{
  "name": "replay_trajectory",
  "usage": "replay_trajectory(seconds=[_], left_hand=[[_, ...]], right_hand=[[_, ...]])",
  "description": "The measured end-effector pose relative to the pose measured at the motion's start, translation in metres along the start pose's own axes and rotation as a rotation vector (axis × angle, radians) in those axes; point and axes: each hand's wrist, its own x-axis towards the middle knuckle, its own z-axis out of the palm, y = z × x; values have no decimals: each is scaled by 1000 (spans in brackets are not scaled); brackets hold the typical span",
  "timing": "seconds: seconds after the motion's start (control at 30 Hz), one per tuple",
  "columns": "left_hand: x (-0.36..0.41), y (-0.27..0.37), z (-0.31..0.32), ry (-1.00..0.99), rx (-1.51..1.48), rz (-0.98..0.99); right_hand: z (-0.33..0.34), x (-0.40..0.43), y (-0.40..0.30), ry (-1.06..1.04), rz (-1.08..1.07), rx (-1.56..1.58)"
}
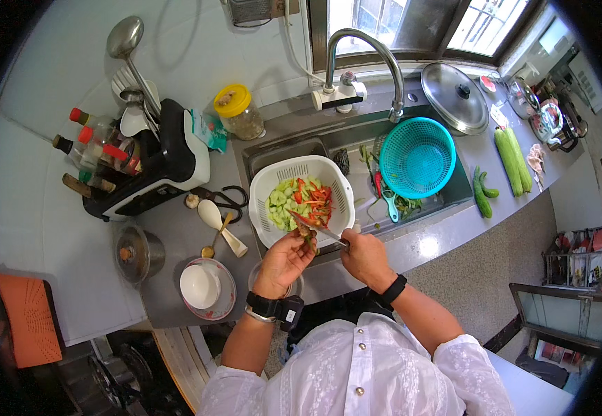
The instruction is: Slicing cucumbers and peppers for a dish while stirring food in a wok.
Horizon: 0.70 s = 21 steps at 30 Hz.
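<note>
My left hand point(288, 261) holds a piece of red and green pepper point(307, 233) over the near edge of a white plastic colander point(342, 182). A small knife point(327, 231) is gripped in my right hand point(367, 258), its blade pointing left against the piece of pepper. Inside the colander lie pale green vegetable slices point(281, 205) on the left and red pepper strips point(319, 202) on the right. The colander rests over the left sink basin. Just beside it, a turquoise colander point(418, 157) and a turquoise peeler point(391, 208) are in the right basin with green scraps.
A chrome faucet point(392, 67) arches above the sink. Black-handled scissors point(223, 200), a white spoon point(217, 223) and a white bowl point(198, 287) on a plate lie left. Cucumbers point(481, 195), a long green gourd point(511, 161) and a pot lid point(454, 99) are on the right counter.
</note>
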Motion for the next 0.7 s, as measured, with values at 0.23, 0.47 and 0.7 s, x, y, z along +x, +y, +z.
replay_trajectory(seconds=[0.23, 0.47, 0.7], left_hand=[[4, -3, -8, 23, 92, 58], [2, -10, 3, -3, 234, 167], [-3, -7, 4, -10, 130, 138]], right_hand=[[-6, -5, -5, 27, 4, 44], [-10, -12, -28, 66, -249, 36], [-6, -9, -15, 75, -298, -31]])
